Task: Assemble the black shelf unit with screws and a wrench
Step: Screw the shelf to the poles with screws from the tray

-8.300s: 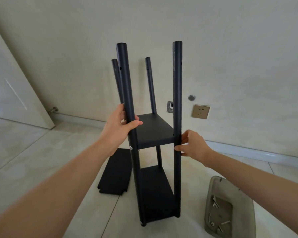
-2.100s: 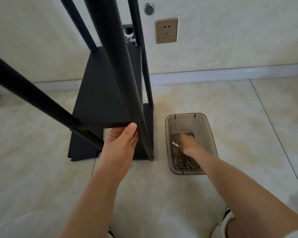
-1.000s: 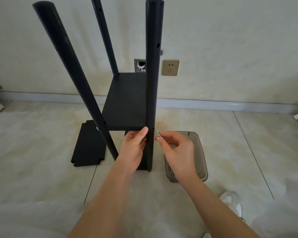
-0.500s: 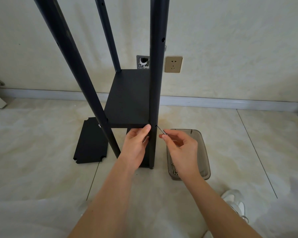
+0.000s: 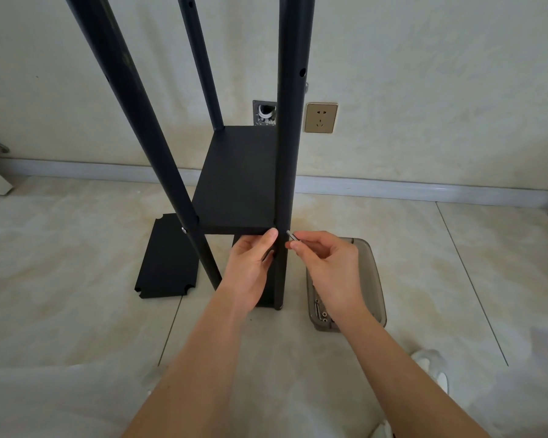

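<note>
The black shelf unit of round metal posts and flat panels (image 5: 238, 178) is stood upright on the pale tiled floor (image 5: 76, 263), its long axis vertical, against the cream wall. The near right post (image 5: 290, 153) is seen rising from about 6 o'clock to 12 o'clock at the middle of the view, and the near left post (image 5: 146, 128) is seen leaning toward 11 o'clock. A small silver screw (image 5: 292, 235) is held just right of the near right post at the level of the middle panel's front edge, its long axis tilted, with the tip pointed toward 10 o'clock at the post.

The screw is pinched between thumb and forefinger of the right hand (image 5: 329, 267), the remaining fingers being curled loosely. The left hand (image 5: 250, 267) is raised from 7 o'clock, its fingers laid against the underside of the panel and the post, the thumb tip pressed at the panel's front corner.

A loose black panel with notched corners (image 5: 168, 257) is laid flat on the floor at 9 o'clock of the unit. A smoky translucent plastic tray (image 5: 374, 279) holding screws is placed at 3 o'clock of the post, partly hidden by the right wrist.
</note>
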